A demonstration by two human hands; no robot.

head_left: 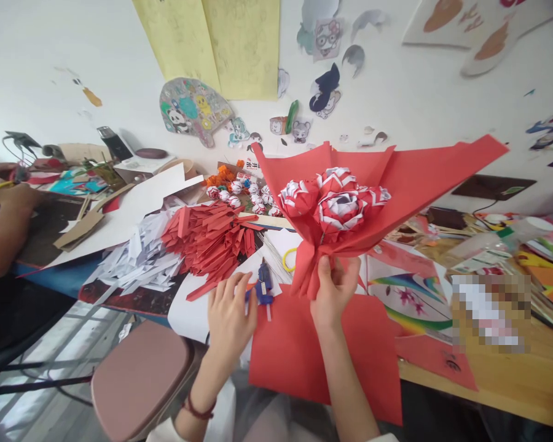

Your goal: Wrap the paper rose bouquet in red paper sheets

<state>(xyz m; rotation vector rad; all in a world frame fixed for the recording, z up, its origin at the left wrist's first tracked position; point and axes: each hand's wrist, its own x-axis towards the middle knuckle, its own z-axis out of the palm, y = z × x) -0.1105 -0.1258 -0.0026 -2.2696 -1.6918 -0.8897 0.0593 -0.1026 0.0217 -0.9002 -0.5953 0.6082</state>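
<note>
Wrapping of red paper (408, 184) risked unfurling if the right hand (332, 294) pinching it slackened; left of the wrapping, whatever the left hand (233, 316) held was unclear.

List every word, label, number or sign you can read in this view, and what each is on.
"开水" (apparently): dark characters beside the orange flowers; their backing is unclear.
Too small to read: the label on the blue glue gun.
Too blurred: dark print on the red sheet at lower right.
Cut off: red marking on the white wall sheet at top right.
No other text, brand or number is legible.
</note>
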